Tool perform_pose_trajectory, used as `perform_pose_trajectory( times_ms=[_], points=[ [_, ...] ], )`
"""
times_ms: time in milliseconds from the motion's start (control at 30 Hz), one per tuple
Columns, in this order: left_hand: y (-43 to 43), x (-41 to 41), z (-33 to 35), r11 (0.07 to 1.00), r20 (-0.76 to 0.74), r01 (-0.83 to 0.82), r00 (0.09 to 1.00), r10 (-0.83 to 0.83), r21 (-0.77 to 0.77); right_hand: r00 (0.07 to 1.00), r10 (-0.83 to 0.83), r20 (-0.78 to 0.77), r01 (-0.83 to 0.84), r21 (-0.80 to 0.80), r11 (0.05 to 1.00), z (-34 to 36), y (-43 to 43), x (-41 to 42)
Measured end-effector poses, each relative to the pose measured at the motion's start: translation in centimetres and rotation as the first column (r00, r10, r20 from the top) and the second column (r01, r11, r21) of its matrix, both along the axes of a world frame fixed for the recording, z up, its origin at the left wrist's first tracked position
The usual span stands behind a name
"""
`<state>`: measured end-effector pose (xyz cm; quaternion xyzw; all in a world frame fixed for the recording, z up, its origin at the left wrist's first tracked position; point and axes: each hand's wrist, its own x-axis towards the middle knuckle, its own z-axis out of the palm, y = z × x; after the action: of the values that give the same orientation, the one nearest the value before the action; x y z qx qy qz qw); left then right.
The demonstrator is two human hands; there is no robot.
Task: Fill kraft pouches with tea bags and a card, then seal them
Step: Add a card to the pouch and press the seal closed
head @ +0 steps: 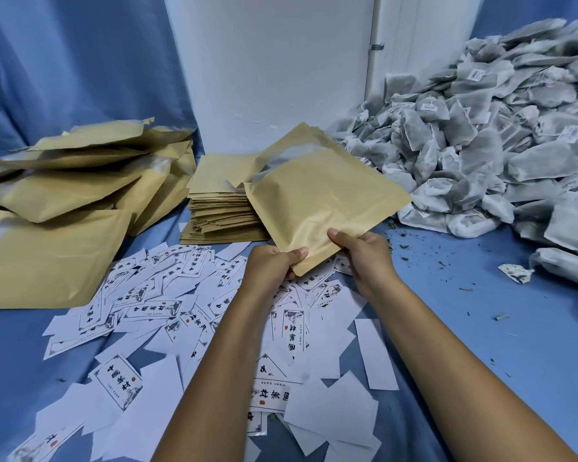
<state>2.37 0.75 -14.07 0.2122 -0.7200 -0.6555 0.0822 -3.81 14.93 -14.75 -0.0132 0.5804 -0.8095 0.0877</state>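
Blue cloth below — my left hand [274,261] and right hand [364,251] pinch one pouch's [324,201] near corner, its mouth pointing away toward the tea bags [481,155].

bare blue cloth [481,328] open at right, tea bag heap [481,145] behind it, scattered cards [154,311] covering centre

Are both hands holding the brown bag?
Yes, the left hand and the right hand each pinch the near edge of the kraft pouch.

The person's left hand [274,261] and right hand [364,251] are bare, and both arms are bare, with no sleeves showing.
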Motion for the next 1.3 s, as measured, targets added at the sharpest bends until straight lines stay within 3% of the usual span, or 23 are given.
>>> perform_pose_trajectory(
  times_ms=[133,533,667,967,1133,1300],
  points=[
    [0.0,-0.2,0.0,1.0,0.018,0.005,1.0,-0.005,0.0,0.999,-0.038,-0.004,0.039,0.016,0.999,0.0,-0.1,-0.1],
    [-1.0,-0.7,-0.5,0.999,0.059,0.0,0.998,-0.002,0.037,0.981,-0.164,0.099,0.184,-0.243,0.952,0.5,2.3,-1.8],
    [-1.5,-0.8,-0.7,0.998,0.061,-0.014,0.998,0.009,0.069,0.975,-0.213,0.068,0.224,-0.285,0.932,0.7,3.3,-2.2],
    [-1.4,-0.9,-0.6,0.989,0.028,-0.06,0.998,0.057,0.138,0.96,-0.269,0.085,0.281,-0.233,0.931,0.2,3.5,-2.9],
    [-0.6,-0.4,-0.5,0.977,-0.112,-0.141,0.981,0.159,0.159,0.95,-0.312,0.03,0.313,-0.152,0.938,-0.2,3.1,-2.8],
    [0.1,-0.7,-0.3,0.99,-0.192,-0.139,0.971,0.143,0.036,0.945,-0.306,-0.116,0.323,0.171,0.931,-1.1,2.9,-2.9]
  ],
)
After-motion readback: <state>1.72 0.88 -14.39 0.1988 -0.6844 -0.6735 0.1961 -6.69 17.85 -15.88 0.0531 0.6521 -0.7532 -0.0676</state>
